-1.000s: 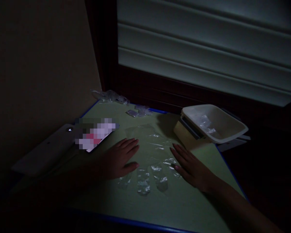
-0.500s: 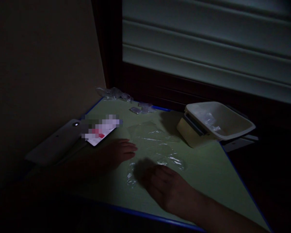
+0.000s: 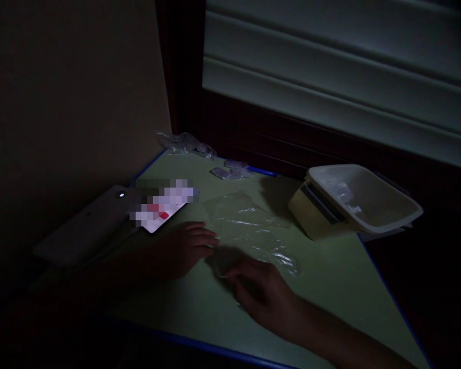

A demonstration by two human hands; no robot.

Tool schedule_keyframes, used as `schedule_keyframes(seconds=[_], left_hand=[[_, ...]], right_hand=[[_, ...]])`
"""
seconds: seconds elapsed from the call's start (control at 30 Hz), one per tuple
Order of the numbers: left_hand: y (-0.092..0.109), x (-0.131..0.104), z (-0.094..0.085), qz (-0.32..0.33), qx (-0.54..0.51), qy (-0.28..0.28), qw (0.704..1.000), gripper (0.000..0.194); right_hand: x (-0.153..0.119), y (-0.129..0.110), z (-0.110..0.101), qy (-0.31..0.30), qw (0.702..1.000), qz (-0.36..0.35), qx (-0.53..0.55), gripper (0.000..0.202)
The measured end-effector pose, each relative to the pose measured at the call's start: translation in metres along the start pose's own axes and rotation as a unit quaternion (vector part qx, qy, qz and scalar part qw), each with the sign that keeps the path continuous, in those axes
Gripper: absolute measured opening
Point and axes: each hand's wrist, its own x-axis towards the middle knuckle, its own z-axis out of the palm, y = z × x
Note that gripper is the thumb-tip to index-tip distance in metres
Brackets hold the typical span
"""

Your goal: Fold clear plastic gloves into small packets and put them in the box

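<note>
Clear plastic bags lie spread in the middle of the pale green table, one farther back (image 3: 240, 207) and a crinkled one (image 3: 271, 246) nearer me. My left hand (image 3: 188, 248) rests palm down at their left side, fingers stretched out and empty. With thumb and fingers pinched together, my right hand (image 3: 267, 297) grips the thin edge of a clear plastic bag (image 3: 217, 266) close to my left fingertips. Darkness and the hand's own shadow hide much of that bag, so I cannot tell whether it is part of the crinkled one.
A cream plastic tub (image 3: 326, 215) holding small clear packets (image 3: 343, 192) stands tilted at the right edge. Small flat packets (image 3: 230, 171) and crumpled plastic (image 3: 186, 143) lie at the back. A lit phone (image 3: 165, 210) and a white device (image 3: 84, 223) are left, by the wall.
My right hand has turned and pinched an edge of clear plastic; the shiny film left of it has shifted upward. My left hand has stayed nearly still. The view has shifted slightly.
</note>
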Motion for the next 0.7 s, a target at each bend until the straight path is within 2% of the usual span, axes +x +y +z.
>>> schedule_keyframes(seconds=[0.07, 0.17, 0.27, 0.33, 0.47, 0.57, 0.63, 0.7], left_hand=[[0.004, 0.003, -0.003, -0.017, -0.035, 0.014, 0.999, 0.021], [0.009, 0.008, -0.008, -0.057, -0.073, 0.021, 0.995, 0.015], [0.009, 0.014, -0.009, -0.068, -0.08, 0.029, 0.994, 0.013], [0.008, 0.018, -0.008, -0.073, -0.081, 0.041, 0.993, 0.016], [0.01, 0.022, -0.004, -0.09, -0.07, 0.052, 0.992, 0.017], [0.012, 0.023, -0.002, -0.099, -0.066, 0.059, 0.991, 0.014], [0.012, 0.025, -0.001, -0.104, -0.07, 0.062, 0.99, 0.013], [0.011, 0.026, 0.001, -0.105, -0.063, 0.063, 0.991, 0.014]], right_hand=[[0.004, 0.005, -0.006, 0.036, 0.99, 0.093, 0.096, 0.013], [0.008, 0.016, -0.009, 0.044, 0.96, 0.183, 0.209, 0.011], [0.011, 0.025, -0.008, 0.043, 0.928, 0.227, 0.292, 0.013], [0.011, 0.03, -0.008, 0.051, 0.924, 0.233, 0.299, 0.014], [0.01, 0.035, -0.013, 0.073, 0.955, 0.194, 0.212, 0.015], [0.007, 0.034, -0.023, 0.109, 0.988, 0.106, 0.034, 0.02], [0.005, 0.031, -0.029, 0.081, 0.993, 0.006, -0.087, 0.024], [0.003, 0.029, -0.032, 0.014, 0.981, -0.094, -0.171, 0.025]])
